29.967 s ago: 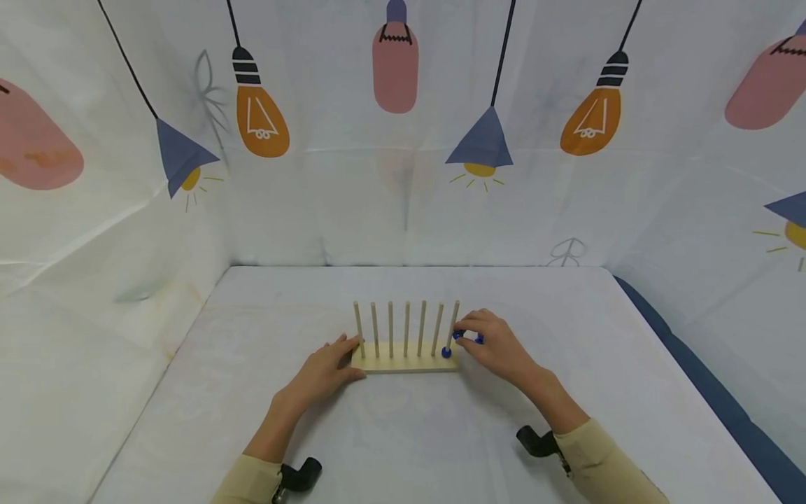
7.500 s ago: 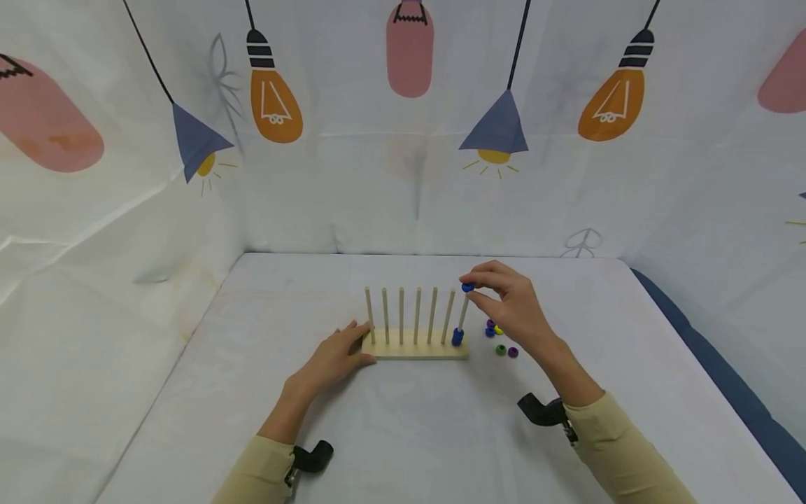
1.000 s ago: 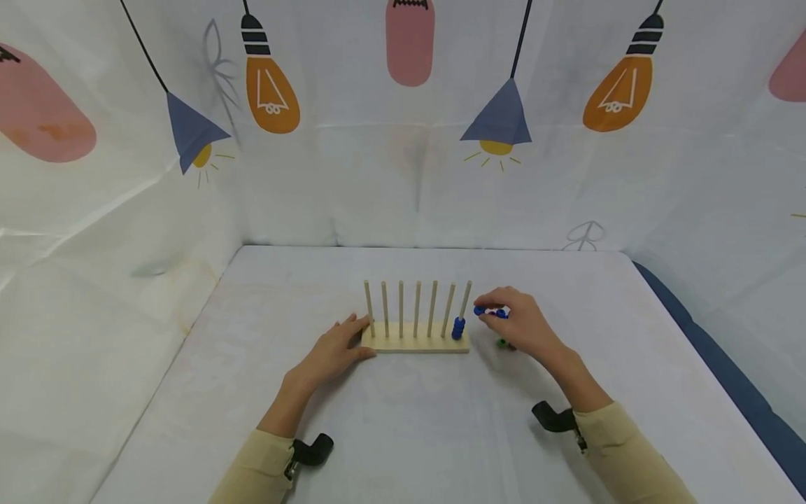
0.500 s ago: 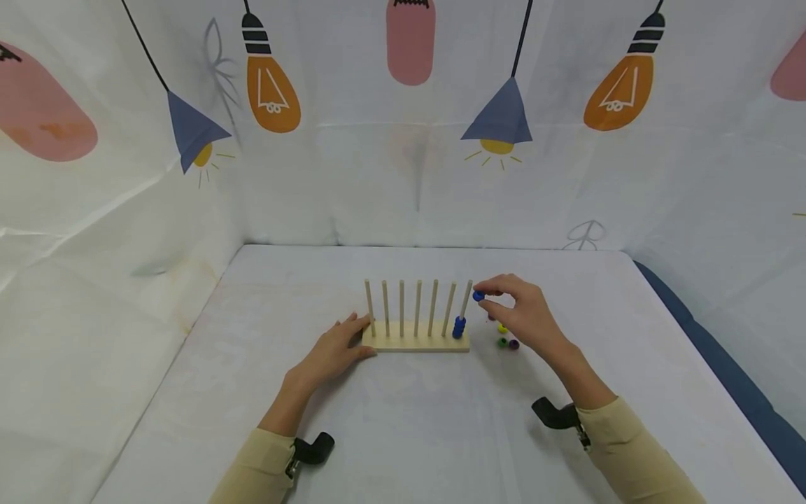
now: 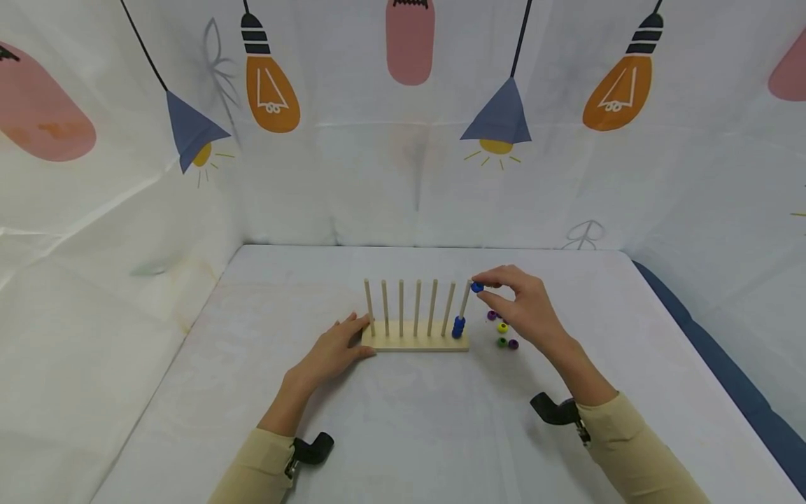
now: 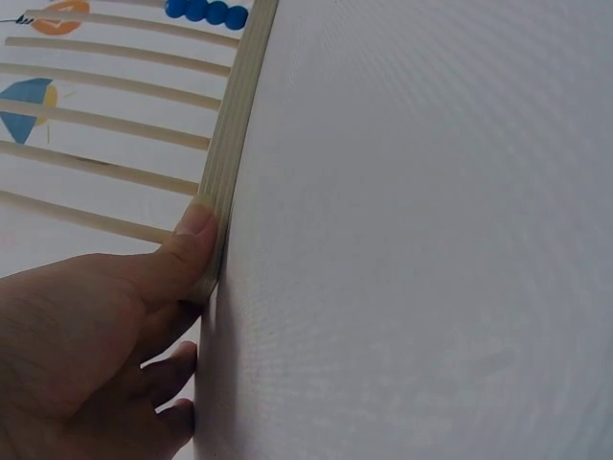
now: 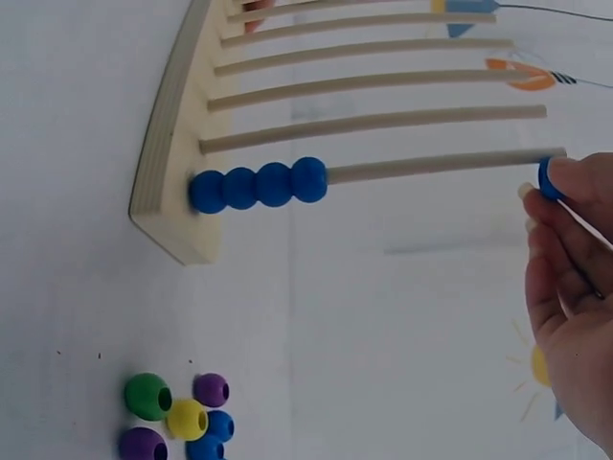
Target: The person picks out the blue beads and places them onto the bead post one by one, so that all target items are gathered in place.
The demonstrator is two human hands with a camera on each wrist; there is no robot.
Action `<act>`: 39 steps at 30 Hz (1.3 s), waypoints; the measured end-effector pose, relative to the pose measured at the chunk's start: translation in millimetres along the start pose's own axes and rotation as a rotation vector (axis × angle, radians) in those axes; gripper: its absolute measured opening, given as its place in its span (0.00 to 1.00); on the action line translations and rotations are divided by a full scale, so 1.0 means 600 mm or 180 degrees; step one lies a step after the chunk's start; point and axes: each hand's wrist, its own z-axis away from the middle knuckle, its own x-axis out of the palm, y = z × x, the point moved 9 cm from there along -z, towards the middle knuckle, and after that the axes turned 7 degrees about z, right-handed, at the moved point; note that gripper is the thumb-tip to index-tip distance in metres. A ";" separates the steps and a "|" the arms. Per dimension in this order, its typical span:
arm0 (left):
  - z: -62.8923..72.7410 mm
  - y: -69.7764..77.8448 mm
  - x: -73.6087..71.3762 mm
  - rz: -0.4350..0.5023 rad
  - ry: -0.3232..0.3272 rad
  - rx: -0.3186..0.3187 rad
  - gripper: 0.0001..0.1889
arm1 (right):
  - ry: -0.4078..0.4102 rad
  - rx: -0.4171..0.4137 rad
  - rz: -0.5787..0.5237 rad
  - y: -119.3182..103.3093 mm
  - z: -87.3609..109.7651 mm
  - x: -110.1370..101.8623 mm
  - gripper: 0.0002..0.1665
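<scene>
A pale wooden peg rack [image 5: 415,343] stands on the table, with a row of upright pegs. Several blue beads [image 7: 257,184] are stacked at the bottom of its rightmost peg [image 5: 466,301]. My left hand [image 5: 334,353] grips the rack's left end; in the left wrist view the thumb [image 6: 196,225] lies along the base. Thumb and fingers of my right hand [image 5: 525,301] pinch another blue bead [image 5: 478,287] at the tip of that rightmost peg. In the right wrist view the pinched bead [image 7: 549,180] meets the peg's end, partly hidden by the thumb.
Loose beads lie on the white table [image 5: 403,420] right of the rack: a yellow bead [image 7: 187,420], a green bead [image 7: 148,397], purple beads [image 7: 212,390] and blue ones [image 7: 219,425]. A patterned white curtain [image 5: 352,182] hangs behind.
My right hand has picked up a blue bead and raised it to the rightmost peg's tip. Since the oldest frame, that peg's blue stack has grown taller. My left hand stays on the rack.
</scene>
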 end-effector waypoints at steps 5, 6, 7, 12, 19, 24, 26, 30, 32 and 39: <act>0.001 0.001 0.000 -0.0012 0.0000 0.0020 0.38 | 0.0077 -0.0048 -0.0141 -0.007 -0.005 -0.009 0.15; 0.001 0.001 0.000 -0.0018 -0.0001 0.0019 0.38 | 0.0097 -0.0068 -0.0177 -0.008 -0.007 -0.011 0.15; 0.001 0.001 0.000 -0.0025 -0.0003 0.0020 0.38 | 0.0118 -0.0089 -0.0217 -0.009 -0.008 -0.013 0.15; 0.001 0.000 -0.002 -0.0009 0.0006 0.0007 0.38 | 0.0173 -0.0150 -0.0288 -0.017 -0.014 -0.016 0.15; 0.002 -0.001 -0.001 -0.0001 -0.0015 0.0007 0.38 | 0.0122 -0.0055 -0.0281 -0.024 -0.021 -0.007 0.14; 0.002 -0.001 -0.002 -0.0005 -0.0019 0.0026 0.38 | 0.0123 -0.0011 -0.0223 -0.022 -0.022 -0.003 0.15; 0.002 -0.001 -0.002 -0.0012 -0.0015 0.0028 0.38 | 0.0108 0.0002 -0.0223 -0.020 -0.022 -0.002 0.15; 0.002 -0.002 -0.003 -0.0024 0.0005 0.0016 0.39 | 0.0049 0.0075 -0.0195 -0.014 -0.019 0.004 0.15; 0.002 -0.003 -0.003 -0.0020 0.0009 0.0003 0.39 | 0.0015 0.0117 -0.0175 -0.011 -0.017 0.008 0.15; 0.001 -0.002 -0.003 -0.0018 0.0001 -0.0005 0.39 | -0.0097 0.0231 -0.0180 -0.007 -0.014 0.019 0.15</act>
